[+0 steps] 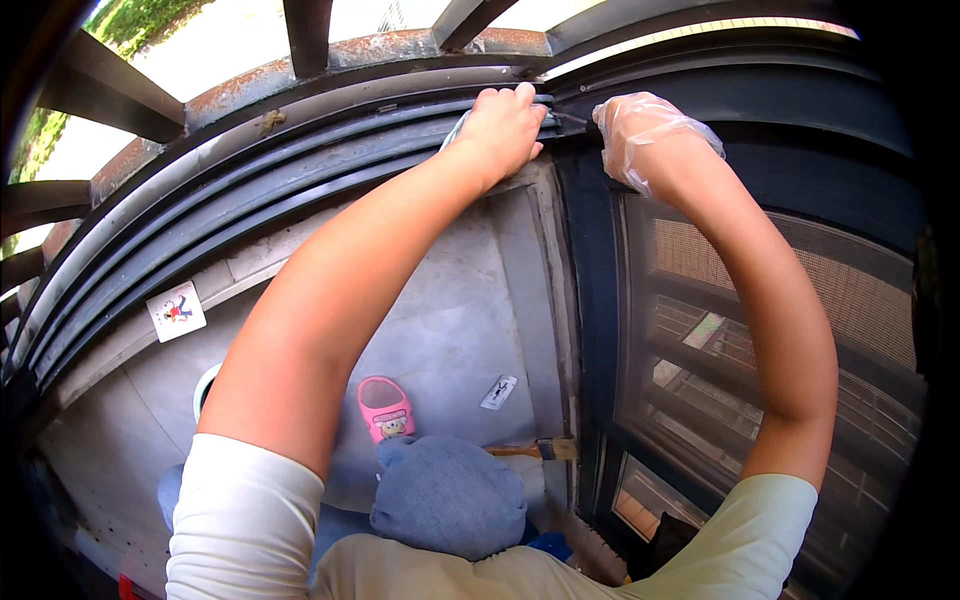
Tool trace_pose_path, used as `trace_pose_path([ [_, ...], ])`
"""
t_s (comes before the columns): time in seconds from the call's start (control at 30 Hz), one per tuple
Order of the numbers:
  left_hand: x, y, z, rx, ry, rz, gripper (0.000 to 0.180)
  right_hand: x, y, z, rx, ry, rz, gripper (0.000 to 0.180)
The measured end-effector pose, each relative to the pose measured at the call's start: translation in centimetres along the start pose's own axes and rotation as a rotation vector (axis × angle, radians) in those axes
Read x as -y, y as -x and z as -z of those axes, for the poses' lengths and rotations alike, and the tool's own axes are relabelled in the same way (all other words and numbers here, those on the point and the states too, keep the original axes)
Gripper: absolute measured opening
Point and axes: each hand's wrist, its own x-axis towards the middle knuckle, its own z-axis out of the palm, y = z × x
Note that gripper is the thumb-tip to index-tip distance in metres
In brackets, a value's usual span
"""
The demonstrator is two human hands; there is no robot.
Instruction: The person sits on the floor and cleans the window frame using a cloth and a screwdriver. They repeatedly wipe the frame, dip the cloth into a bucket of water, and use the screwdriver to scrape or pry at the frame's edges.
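My bare left hand (497,130) is at the far right part of the dark sliding-window track (250,175), its fingers curled over the rails. A bit of pale blue-green cloth (456,130) shows at its edge, pressed against the track. Just right of the track's end, beside the dark window frame (590,230), is my right hand (645,140) in a clear, crinkled plastic glove. Its fingers are closed, and a small dark end with a thin piece pointing left shows at them. What that thing is, I cannot make out.
Metal railing bars (110,85) with rusty bases stand beyond the track. A mesh screen panel (700,330) is on the right. Below are a printed card (177,311) on the ledge, a pink clog (385,405), a small white packet (498,392) and a wooden-handled brush (530,450).
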Motion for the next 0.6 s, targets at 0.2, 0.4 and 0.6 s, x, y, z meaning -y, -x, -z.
trace_pose_path([
  [0.2, -0.2, -0.3, -0.1, 0.065, -0.057, 0.036, 0.045, -0.8, -0.6, -0.6, -0.101, 0.028, 0.067, 0.021],
  [0.4, -0.6, -0.9, -0.7, 0.049, -0.089, 0.088, 0.045, -0.1, -2.2, 0.5, -0.036, 0.205, 0.110, 0.021],
  [0.6, -1.0, -0.9, 0.3, 0.093, -0.063, 0.067, 0.040, -4.4, -4.6, -0.8, -0.122, 0.463, 0.441, 0.011],
])
